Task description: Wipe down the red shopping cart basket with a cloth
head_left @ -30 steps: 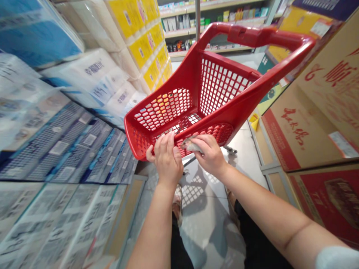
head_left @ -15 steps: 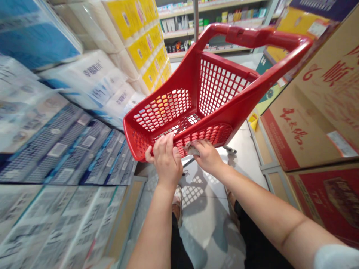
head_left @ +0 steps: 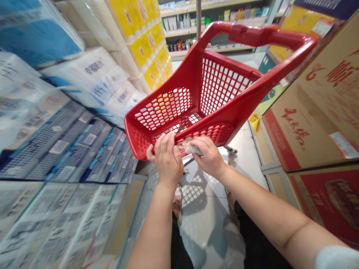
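A red plastic shopping basket [head_left: 218,93] with a long handle is tipped on its side in front of me, its open mouth facing up and away. My left hand [head_left: 166,158] grips its near rim, fingers curled over the edge. My right hand [head_left: 209,155] is closed on a small grey cloth [head_left: 190,146] pressed against the outside of the basket's near wall, close to my left hand. The basket is empty inside.
Wrapped packs of paper goods [head_left: 70,123] are stacked along the left. Large cardboard cartons [head_left: 311,123] stand on the right. A narrow tiled aisle floor [head_left: 241,157] runs between them. Store shelves with small goods [head_left: 213,18] stand at the far end.
My right hand with the cloth has shifted slightly along the basket's near wall, back and forth. The basket and my left hand have barely moved.
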Demonstrator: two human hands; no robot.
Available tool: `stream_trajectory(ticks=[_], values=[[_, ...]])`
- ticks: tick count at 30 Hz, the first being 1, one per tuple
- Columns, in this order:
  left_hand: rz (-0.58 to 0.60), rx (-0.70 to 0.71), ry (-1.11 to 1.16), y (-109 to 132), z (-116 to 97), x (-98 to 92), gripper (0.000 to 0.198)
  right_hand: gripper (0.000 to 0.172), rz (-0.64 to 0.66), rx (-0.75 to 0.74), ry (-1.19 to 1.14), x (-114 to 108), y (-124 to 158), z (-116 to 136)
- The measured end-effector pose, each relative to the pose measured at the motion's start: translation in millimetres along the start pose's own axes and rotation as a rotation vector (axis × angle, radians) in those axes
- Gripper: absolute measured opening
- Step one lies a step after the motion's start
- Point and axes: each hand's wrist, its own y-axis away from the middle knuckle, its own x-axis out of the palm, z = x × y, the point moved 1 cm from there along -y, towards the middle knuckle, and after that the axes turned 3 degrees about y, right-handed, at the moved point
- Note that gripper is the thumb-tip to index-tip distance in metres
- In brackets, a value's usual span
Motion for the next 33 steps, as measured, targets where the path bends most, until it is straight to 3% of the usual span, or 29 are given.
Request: stream_trajectory(ticks=[5, 9, 14, 18, 22, 28, 33], values=[[0.001, -0.006, 0.001, 0.1, -0.2, -0.2, 0.044, 0.03, 0.146, -0.007, 0.055, 5.8, 3.5, -2.7], [-0.002, 0.004, 0.004, 0.0, -0.5, -0.3, 0.043, 0.032, 0.044, 0.003, 0.022, 3.9, 2.8, -2.4], [-0.014, 0.015, -0.01, -0.3, 0.3, 0.0, 0.043, 0.031, 0.121, -0.005, 0.085, 4.9, 3.0, -4.5], [-0.008, 0.013, -0.015, -0.4, 0.6, -0.1, 0.043, 0.031, 0.053, 0.008, 0.056, 2.9, 2.4, -6.3], [-0.007, 0.012, -0.017, -0.3, 1.3, 0.1, 0.043, 0.03, 0.111, 0.003, 0.109, 3.0, 2.2, -7.8], [-0.017, 0.022, -0.016, -0.1, 2.4, 1.1, 0.042, 0.032, -0.056, 0.011, 0.064, -6.9, -1.5, -8.7], [-0.054, 0.002, 0.012, -0.9, 2.2, 1.4, 0.04, 0.03, -0.002, -0.006, 0.071, -12.0, -2.2, -9.3]])
